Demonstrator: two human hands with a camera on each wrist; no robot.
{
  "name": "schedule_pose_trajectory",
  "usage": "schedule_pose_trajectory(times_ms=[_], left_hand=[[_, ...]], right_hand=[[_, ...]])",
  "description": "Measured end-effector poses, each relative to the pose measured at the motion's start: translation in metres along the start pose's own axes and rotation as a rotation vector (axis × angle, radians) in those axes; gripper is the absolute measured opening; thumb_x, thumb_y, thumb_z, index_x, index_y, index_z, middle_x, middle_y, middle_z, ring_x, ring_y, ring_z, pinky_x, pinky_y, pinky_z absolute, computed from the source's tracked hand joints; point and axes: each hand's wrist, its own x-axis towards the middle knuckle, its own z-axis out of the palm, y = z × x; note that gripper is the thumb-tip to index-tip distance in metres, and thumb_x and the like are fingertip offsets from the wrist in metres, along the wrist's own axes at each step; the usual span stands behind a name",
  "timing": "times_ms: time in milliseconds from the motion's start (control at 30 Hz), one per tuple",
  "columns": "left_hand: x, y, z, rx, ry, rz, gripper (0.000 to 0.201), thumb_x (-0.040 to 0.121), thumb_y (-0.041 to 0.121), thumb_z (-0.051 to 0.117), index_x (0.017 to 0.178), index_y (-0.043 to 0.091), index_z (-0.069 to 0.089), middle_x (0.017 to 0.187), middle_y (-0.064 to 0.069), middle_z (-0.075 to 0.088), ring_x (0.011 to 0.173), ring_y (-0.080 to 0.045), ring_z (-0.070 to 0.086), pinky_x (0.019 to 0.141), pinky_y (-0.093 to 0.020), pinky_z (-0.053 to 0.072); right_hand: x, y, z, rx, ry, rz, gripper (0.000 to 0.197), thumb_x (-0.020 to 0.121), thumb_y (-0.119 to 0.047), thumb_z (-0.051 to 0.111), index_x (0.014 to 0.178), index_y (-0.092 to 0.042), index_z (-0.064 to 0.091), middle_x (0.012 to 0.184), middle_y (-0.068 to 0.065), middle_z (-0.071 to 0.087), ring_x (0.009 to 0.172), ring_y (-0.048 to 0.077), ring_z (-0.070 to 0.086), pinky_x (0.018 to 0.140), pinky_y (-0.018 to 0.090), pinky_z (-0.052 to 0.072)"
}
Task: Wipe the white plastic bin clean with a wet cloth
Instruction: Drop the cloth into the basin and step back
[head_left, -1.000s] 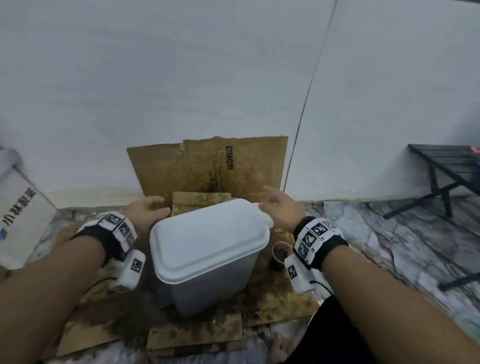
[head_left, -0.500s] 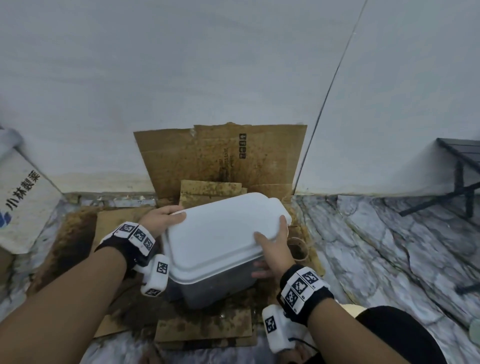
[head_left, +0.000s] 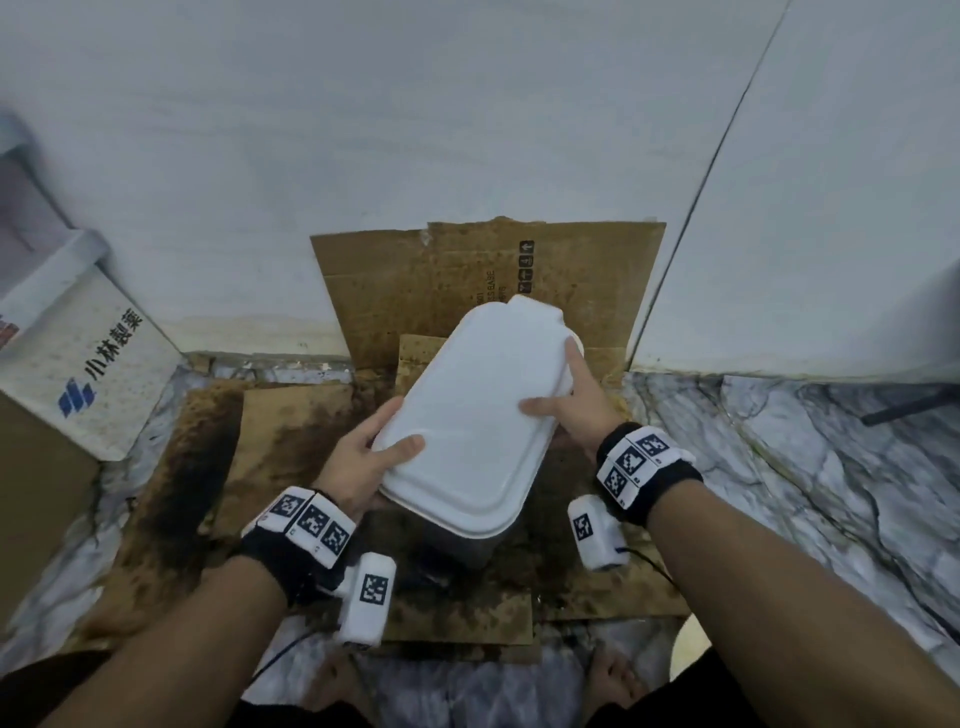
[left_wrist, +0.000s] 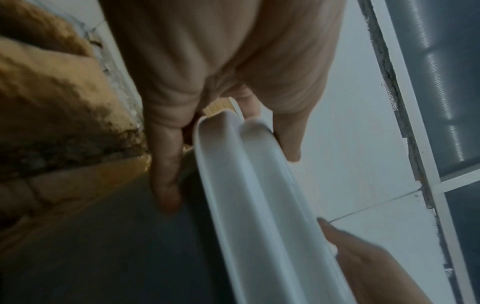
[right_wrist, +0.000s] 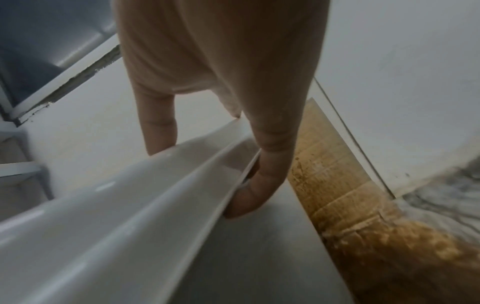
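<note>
The white plastic bin (head_left: 470, 415) with its white lid sits between my hands above stained cardboard, its long axis running away from me. My left hand (head_left: 374, 452) grips the lid's near-left rim, thumb on top, fingers under the lip (left_wrist: 166, 170). My right hand (head_left: 569, 410) grips the right rim, thumb on the lid, fingers curled beneath the edge (right_wrist: 249, 197). The bin's grey body (head_left: 457, 540) shows below the lid. No cloth is in view.
Stained brown cardboard (head_left: 488, 275) leans on the white wall and covers the marble floor (head_left: 779, 467) under the bin. A white printed box (head_left: 98, 364) stands at the left. A dark table leg (head_left: 914, 405) reaches in at the right. My bare feet (head_left: 613, 680) are near the bottom edge.
Both hands went from hovering at the bin's far side to gripping the lid rim. The bin has turned so its long side points away, and the camera has tilted down.
</note>
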Motion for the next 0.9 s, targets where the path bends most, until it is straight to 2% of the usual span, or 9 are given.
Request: schedule_pose_trajectory(times_ms=[100,200,267,367,433,533,700,833,900], left_hand=[[-0.004,-0.024,0.021,-0.133,0.062,0.046,0.080,0.076,0.017,0.078,0.145,0.030,0.040,0.129,0.006,0.061,0.109,-0.023,0.065,0.081,-0.044,0.058],[-0.005,-0.040,0.048,-0.207,0.143,0.075,0.078,0.080,0.017,0.076,0.146,0.031,0.038,0.129,0.009,0.061,0.113,-0.021,0.063,0.091,-0.050,0.054],[-0.002,-0.046,0.062,-0.235,0.191,0.072,0.075,0.082,0.020,0.076,0.145,0.034,0.039,0.129,0.011,0.061,0.112,-0.021,0.063,0.088,-0.052,0.055],[0.005,-0.049,0.074,-0.265,0.223,0.034,0.074,0.083,0.021,0.074,0.146,0.036,0.037,0.129,0.009,0.060,0.108,-0.023,0.065,0.081,-0.054,0.057],[0.009,-0.047,0.075,-0.257,0.234,0.017,0.072,0.086,0.020,0.072,0.146,0.036,0.037,0.126,0.010,0.060,0.105,-0.023,0.064,0.077,-0.054,0.058],[0.014,-0.045,0.071,-0.210,0.212,-0.018,0.067,0.087,0.022,0.070,0.145,0.038,0.038,0.123,0.012,0.060,0.105,-0.023,0.063,0.075,-0.055,0.058],[0.013,-0.037,0.062,-0.130,0.150,-0.046,0.065,0.088,0.027,0.069,0.143,0.042,0.040,0.125,0.008,0.062,0.104,-0.023,0.064,0.072,-0.048,0.060],[0.010,-0.029,0.055,-0.033,0.127,-0.079,0.064,0.087,0.032,0.069,0.142,0.045,0.039,0.129,0.008,0.058,0.107,-0.023,0.061,0.072,-0.048,0.059],[0.008,-0.025,0.052,0.064,0.112,-0.078,0.064,0.089,0.035,0.067,0.143,0.046,0.036,0.131,0.008,0.054,0.105,-0.021,0.059,0.069,-0.044,0.059]], right_hand=[[0.019,-0.016,-0.007,-0.100,-0.087,0.013,0.111,0.079,-0.004,0.073,0.153,-0.029,-0.006,0.155,0.001,0.027,0.135,0.027,0.037,0.101,0.044,0.042],[0.035,-0.020,-0.009,-0.166,-0.129,0.027,0.114,0.078,-0.005,0.075,0.153,-0.027,-0.007,0.155,0.001,0.028,0.136,0.025,0.037,0.108,0.044,0.038],[0.042,-0.017,-0.010,-0.200,-0.157,0.054,0.114,0.078,-0.010,0.076,0.154,-0.026,-0.007,0.156,0.002,0.028,0.137,0.025,0.037,0.110,0.043,0.036],[0.045,-0.003,-0.010,-0.200,-0.196,0.101,0.108,0.079,-0.011,0.076,0.155,-0.024,-0.001,0.154,0.001,0.032,0.134,0.025,0.041,0.105,0.040,0.039],[0.044,0.008,-0.007,-0.167,-0.205,0.102,0.105,0.080,-0.014,0.075,0.155,-0.023,0.002,0.154,0.000,0.034,0.132,0.025,0.044,0.106,0.042,0.041],[0.040,0.021,-0.004,-0.166,-0.178,0.075,0.101,0.082,-0.027,0.074,0.154,-0.026,0.003,0.153,-0.002,0.035,0.131,0.025,0.046,0.107,0.049,0.041],[0.029,0.031,-0.001,-0.268,-0.130,0.026,0.090,0.087,-0.047,0.062,0.154,-0.028,0.004,0.155,-0.005,0.031,0.135,0.021,0.041,0.111,0.045,0.037],[0.015,0.049,0.000,-0.278,-0.125,0.013,0.095,0.076,-0.065,0.059,0.153,-0.033,0.013,0.152,-0.008,0.038,0.132,0.018,0.045,0.111,0.045,0.038],[0.005,0.057,0.000,-0.275,-0.135,0.025,0.094,0.072,-0.067,0.058,0.152,-0.034,0.019,0.149,-0.009,0.042,0.131,0.016,0.047,0.111,0.045,0.038]])
